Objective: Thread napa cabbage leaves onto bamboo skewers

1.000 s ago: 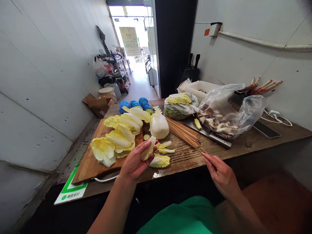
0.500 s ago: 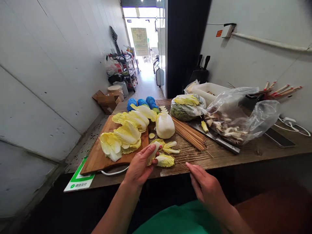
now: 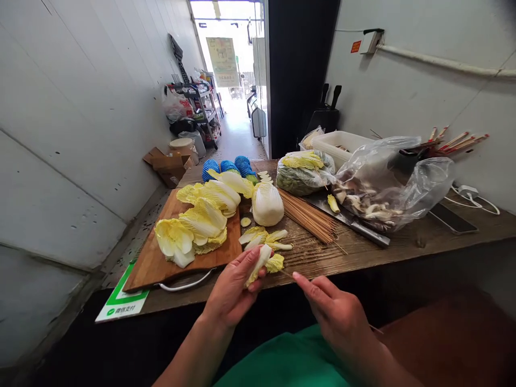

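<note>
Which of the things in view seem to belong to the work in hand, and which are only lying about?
Apparently part of the work:
cabbage leaf in the left hand
skewer in the right hand
skewer bundle
leaves on the cutting board

Apparently just lying about:
phone
white charger
green-and-white sign
cardboard box

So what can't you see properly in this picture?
All in the head view:
Skewer: its middle is hidden by the right hand; its tip is too thin to make out.
Held cabbage leaf: partly covered by the left hand.
White tub: its walls and the plastic bag hide most of the inside.
Poster: writing too small to read.
Left forearm: cut off by the bottom edge.
</note>
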### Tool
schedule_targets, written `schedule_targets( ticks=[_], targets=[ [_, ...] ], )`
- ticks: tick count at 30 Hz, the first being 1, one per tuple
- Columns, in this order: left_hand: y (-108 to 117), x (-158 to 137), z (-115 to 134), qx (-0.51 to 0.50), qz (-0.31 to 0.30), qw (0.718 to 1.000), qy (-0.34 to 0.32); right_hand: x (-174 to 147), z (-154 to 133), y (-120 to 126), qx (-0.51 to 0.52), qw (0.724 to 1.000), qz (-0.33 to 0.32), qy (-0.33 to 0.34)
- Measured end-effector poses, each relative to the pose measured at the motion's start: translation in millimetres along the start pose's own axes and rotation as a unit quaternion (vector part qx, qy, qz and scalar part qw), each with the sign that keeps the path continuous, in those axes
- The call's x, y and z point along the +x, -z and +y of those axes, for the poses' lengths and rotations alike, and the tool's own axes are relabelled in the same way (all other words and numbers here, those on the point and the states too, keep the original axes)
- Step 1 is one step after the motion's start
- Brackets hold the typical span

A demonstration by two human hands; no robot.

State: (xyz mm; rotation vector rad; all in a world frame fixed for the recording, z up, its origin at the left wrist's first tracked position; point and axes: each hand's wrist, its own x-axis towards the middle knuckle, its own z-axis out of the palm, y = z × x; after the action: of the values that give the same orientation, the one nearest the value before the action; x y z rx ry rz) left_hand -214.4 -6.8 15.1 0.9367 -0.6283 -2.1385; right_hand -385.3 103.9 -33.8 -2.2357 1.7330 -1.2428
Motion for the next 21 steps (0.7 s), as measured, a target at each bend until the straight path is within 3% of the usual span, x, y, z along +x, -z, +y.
schedule_targets(
  ticks=[3, 8, 11, 21],
  targets=[
    [3, -6, -6, -0.014, 0.007, 1.0, 0.016, -11, -3, -3, -0.042, 0.999, 0.008, 0.019],
    [8, -10, -8, -0.027, 0.022, 0.999, 0.011, -18, -9, -5, 0.061, 0.998, 0.014, -0.011],
    [8, -11, -10, -0.023, 0.023, 0.999, 0.025, -19, -12, -7, 0.073, 0.997, 0.01, -0.027],
    [0, -11, -11, -0.012, -0.004, 0.999, 0.046, -20, -5, -4, -0.09, 0.996, 0.023, 0.014]
  ],
)
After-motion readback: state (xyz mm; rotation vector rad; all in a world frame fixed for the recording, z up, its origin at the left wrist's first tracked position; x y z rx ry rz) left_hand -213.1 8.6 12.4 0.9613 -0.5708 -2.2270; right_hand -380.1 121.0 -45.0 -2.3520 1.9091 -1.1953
